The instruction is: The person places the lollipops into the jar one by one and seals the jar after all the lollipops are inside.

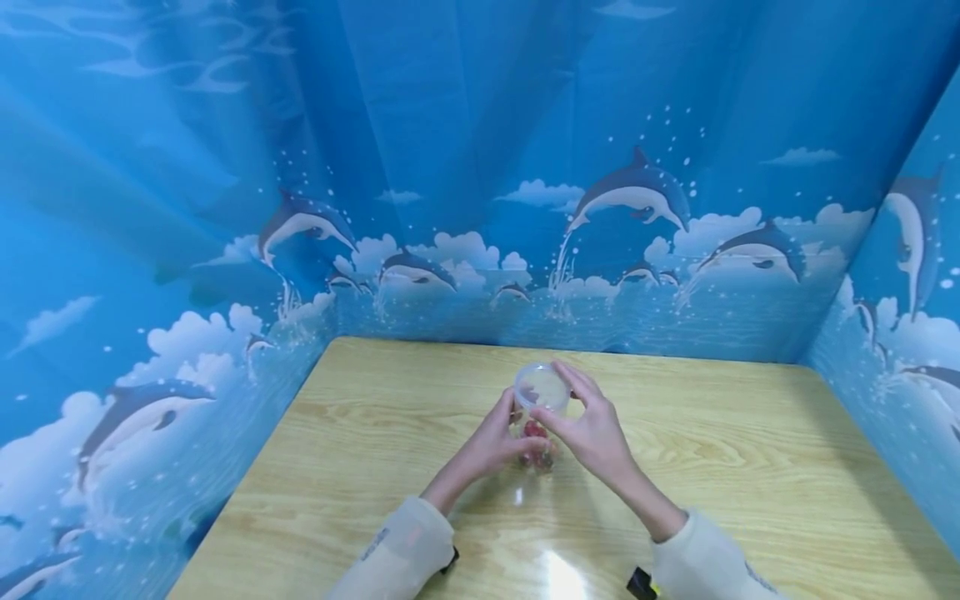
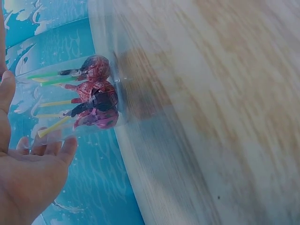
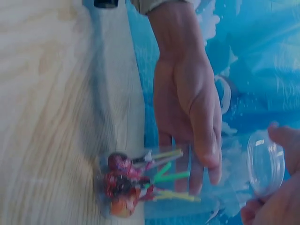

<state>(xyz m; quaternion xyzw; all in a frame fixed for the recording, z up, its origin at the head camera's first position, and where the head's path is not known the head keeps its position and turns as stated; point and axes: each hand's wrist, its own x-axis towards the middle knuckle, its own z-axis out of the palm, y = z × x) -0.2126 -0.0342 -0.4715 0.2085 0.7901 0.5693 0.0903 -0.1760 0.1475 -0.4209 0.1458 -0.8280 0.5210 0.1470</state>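
Note:
A clear plastic jar (image 3: pixel 225 190) stands upright on the wooden table, with several lollipops (image 3: pixel 124 180) in it. Their wrapped heads lie at the bottom and green, yellow and pale sticks point upward. My left hand (image 1: pixel 486 448) grips the jar's side, thumb in front and fingers behind. At the top, my right hand (image 1: pixel 600 432) holds a round clear lid (image 1: pixel 542 387) by its edge, between thumb and fingers. Whether the lid sits fully on the jar's mouth, I cannot tell. The left wrist view shows the red and pink lollipop heads (image 2: pixel 97 91) through the wall.
The light wood table (image 1: pixel 720 442) stretches to both sides of the jar. Behind it and along its sides hangs a blue curtain (image 1: pixel 465 167) printed with dolphins, clouds and waves. A bright reflection lies near the front of the table.

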